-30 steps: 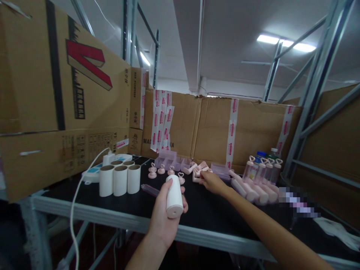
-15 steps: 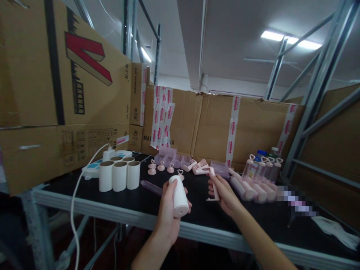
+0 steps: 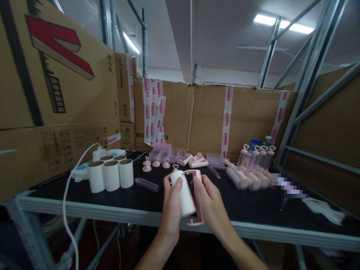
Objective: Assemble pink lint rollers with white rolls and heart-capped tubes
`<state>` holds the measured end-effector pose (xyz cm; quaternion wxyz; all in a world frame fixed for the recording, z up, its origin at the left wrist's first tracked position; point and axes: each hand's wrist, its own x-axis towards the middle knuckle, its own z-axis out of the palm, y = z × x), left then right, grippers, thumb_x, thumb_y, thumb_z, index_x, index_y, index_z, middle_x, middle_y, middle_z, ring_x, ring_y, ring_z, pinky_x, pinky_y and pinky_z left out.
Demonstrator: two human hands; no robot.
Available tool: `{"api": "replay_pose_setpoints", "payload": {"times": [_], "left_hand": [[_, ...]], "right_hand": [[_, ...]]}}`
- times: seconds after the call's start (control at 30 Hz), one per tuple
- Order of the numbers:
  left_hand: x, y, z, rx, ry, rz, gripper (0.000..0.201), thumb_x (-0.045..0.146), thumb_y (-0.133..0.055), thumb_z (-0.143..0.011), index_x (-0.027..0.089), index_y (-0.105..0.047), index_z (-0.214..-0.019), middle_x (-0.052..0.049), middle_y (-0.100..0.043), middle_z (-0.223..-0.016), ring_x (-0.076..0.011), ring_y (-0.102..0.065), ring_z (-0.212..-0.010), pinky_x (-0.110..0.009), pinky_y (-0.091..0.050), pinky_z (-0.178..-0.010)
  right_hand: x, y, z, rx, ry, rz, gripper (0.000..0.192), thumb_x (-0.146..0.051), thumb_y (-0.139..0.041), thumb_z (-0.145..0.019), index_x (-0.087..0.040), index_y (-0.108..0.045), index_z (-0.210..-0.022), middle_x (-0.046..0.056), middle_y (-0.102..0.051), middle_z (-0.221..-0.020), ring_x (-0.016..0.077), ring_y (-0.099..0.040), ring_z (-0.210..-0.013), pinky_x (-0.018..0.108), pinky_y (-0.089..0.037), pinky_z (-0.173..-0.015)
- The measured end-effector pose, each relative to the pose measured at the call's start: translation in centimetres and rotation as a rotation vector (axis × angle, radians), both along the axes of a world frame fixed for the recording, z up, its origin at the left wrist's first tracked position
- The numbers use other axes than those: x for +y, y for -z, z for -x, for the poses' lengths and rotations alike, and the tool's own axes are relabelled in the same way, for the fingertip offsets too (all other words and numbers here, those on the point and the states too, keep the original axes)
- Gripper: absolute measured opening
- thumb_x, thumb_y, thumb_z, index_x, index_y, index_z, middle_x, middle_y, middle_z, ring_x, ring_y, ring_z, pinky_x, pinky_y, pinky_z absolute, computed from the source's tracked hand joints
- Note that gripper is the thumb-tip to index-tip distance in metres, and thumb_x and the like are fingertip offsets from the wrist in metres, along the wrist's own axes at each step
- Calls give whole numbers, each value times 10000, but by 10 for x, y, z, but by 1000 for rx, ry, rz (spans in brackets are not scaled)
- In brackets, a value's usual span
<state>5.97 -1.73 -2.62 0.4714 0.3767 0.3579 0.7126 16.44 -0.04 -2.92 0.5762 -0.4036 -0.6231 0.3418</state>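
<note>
My left hand [image 3: 171, 204] is wrapped around a white lint-roller roll [image 3: 186, 197], held tilted over the front edge of the table. In my right hand [image 3: 212, 200] is a pink C-shaped handle frame [image 3: 198, 204]. Its open side faces the roll, with one arm near the roll's top and the other past its lower end. The two parts are side by side; whether they touch, I cannot tell. Behind the roll stands a pink heart-topped cap [image 3: 176, 167]. A clear purplish tube [image 3: 147, 184] lies left of my left hand.
White rolls [image 3: 111, 175] stand at left beside a power strip [image 3: 81, 171] with a white cable. Pink caps [image 3: 156, 162], purplish trays [image 3: 162, 153] and pink frames [image 3: 198, 160] lie at the back. Pink rollers [image 3: 247, 178] and bottles [image 3: 255, 144] are at right.
My right hand has brought the pink frame leftward and down, up against or close to the roll. The roll has tilted slightly in my left hand. The camera view has shifted.
</note>
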Motion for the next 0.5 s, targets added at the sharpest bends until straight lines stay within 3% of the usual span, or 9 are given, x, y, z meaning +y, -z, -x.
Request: {"api": "replay_pose_setpoints", "payload": {"times": [0.2, 0.5], "left_hand": [[-6, -1, -8, -19, 5, -5, 463, 454, -703, -860, 281, -539, -1258, -31, -681, -1152, -206, -685, -916, -293, -552, -800], [-19, -6, -8, 195, -14, -60, 340, 427, -660, -899, 295, -556, -1195, -35, -662, -1190, -224, -655, -953, -271, -527, -752]], "right_hand": [[0, 1, 0, 68, 29, 7, 397, -578, -499, -984, -212, -590, -863, -16, -608, -783, 156, -502, -681, 257, -391, -596], [-12, -7, 0, 147, 59, -7, 387, -574, -511, -987, -224, -573, -833, -23, -599, -771, 162, -525, -724, 258, -423, -665]]}}
